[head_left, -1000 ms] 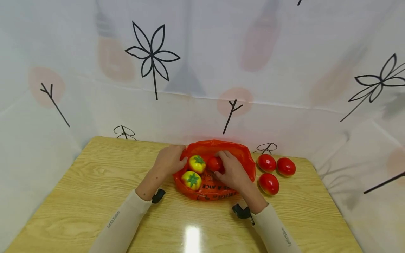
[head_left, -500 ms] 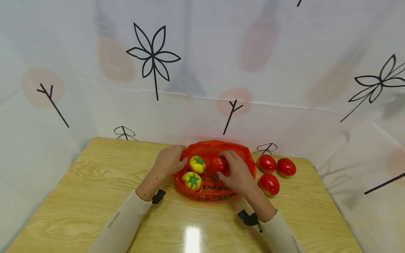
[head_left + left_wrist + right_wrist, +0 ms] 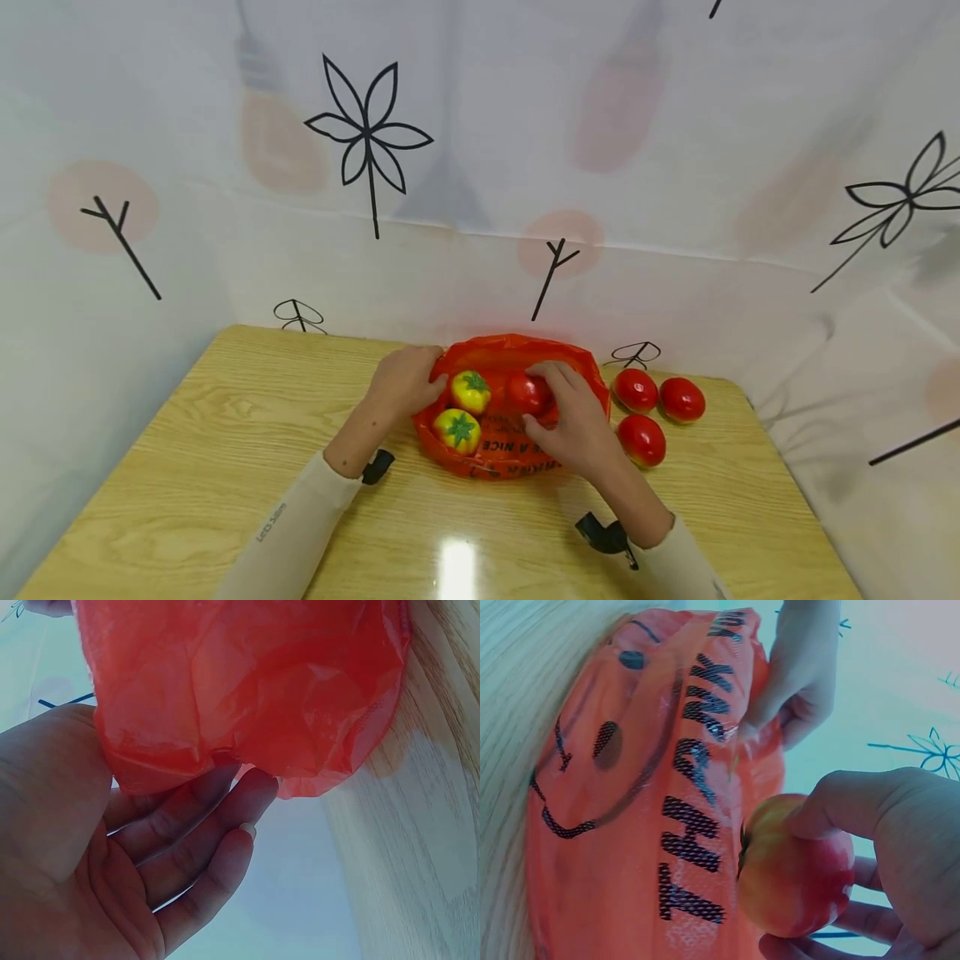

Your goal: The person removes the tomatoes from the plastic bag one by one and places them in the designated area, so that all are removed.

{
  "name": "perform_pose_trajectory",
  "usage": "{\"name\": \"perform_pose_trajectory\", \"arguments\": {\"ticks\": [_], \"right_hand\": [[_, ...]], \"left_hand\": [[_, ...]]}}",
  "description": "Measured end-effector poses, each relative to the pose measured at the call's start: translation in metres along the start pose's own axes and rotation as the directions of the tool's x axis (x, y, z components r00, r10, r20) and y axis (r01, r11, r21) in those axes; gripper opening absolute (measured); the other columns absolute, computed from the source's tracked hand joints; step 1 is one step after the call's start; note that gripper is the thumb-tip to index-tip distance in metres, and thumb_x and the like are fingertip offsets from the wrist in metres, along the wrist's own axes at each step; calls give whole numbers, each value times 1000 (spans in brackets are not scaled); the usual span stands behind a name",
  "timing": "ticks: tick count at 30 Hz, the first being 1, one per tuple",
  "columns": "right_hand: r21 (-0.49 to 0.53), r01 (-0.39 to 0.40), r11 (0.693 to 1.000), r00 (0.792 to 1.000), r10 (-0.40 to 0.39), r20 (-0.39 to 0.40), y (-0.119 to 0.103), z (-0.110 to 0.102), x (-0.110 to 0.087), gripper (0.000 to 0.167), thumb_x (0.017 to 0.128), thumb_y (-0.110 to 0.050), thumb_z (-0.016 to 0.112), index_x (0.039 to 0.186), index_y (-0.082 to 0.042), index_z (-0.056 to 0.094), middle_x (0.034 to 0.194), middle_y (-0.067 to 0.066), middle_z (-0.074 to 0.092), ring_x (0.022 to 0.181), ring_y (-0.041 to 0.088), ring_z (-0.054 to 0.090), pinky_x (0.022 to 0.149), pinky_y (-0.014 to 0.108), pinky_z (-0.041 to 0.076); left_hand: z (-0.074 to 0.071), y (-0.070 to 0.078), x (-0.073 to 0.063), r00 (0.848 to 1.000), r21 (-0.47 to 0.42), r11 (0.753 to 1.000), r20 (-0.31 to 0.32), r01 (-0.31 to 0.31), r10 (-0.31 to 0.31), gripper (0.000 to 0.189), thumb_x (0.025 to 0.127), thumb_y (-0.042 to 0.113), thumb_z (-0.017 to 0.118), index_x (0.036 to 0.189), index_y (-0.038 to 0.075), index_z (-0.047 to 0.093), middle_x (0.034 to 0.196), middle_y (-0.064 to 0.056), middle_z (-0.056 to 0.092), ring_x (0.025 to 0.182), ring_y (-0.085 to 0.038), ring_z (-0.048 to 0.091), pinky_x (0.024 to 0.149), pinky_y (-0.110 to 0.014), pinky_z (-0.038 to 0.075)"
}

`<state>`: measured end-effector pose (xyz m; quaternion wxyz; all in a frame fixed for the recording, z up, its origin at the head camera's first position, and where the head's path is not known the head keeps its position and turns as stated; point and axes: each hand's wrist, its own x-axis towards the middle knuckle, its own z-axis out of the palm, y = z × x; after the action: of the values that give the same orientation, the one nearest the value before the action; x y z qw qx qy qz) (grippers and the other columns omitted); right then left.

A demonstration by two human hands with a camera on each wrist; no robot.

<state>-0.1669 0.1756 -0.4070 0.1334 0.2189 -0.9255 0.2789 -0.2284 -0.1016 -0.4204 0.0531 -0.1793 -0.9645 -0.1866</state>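
A red plastic bag (image 3: 517, 343) with black lettering stands wide-mouthed on the table. My left hand (image 3: 403, 382) holds its left rim; in the left wrist view the fingers (image 3: 199, 855) lie along the outside of the plastic. Inside at the left are two yellow tomatoes (image 3: 470, 392) with green star-shaped tops. Over the right part of the mouth, my right hand (image 3: 573, 421) grips another tomato (image 3: 799, 866), its thumb on one side and its fingers round the other. That tomato is yellow at the stem end and red at the bottom; its red side shows in the head view.
Three red tomatoes (image 3: 641, 440) sit on the wooden table (image 3: 285, 417) just right of the bag. A pale patterned cloth (image 3: 480, 275) hangs behind the table's back edge. A black wrist mount (image 3: 606, 533) sits under the right forearm.
My right hand has shifted a little to the right and toward me, carrying the tomato away from the two yellow ones. The left hand stays at the bag's rim.
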Motion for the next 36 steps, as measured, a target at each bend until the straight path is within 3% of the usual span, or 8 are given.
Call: {"name": "perform_pose_trajectory", "arguments": {"ticks": [12, 30, 36], "right_hand": [[3, 4, 1000, 1000, -4, -14, -6, -10, -13, 62, 82, -16, 87, 136, -15, 58, 140, 5, 59, 125, 28, 60, 97, 51, 59], [-27, -14, 1000, 998, 12, -58, 2, -25, -34, 70, 77, -10, 91, 139, -12, 58, 142, 8, 59, 131, 31, 56, 100, 57, 56], [-50, 4, 999, 996, -9, -92, 7, -31, -42, 69, 77, -9, 90, 138, -10, 59, 142, 9, 59, 131, 32, 56, 96, 56, 58]], "left_hand": [[-1, 0, -3, 1000, 3, 1000, -10, -4, 4, 24, 99, 23, 72, 117, 8, 74, 104, -7, 78, 83, -23, 71, 73, -40, 61], [-1, 0, -3, 1000, 7, 1000, -19, -4, 4, 25, 99, 23, 72, 118, 7, 74, 103, -7, 78, 79, -22, 70, 69, -38, 60], [-1, -1, -2, 1000, 11, 1000, -12, 3, -3, 25, 99, 24, 72, 118, 8, 74, 102, -6, 78, 77, -21, 68, 67, -36, 58]]}}
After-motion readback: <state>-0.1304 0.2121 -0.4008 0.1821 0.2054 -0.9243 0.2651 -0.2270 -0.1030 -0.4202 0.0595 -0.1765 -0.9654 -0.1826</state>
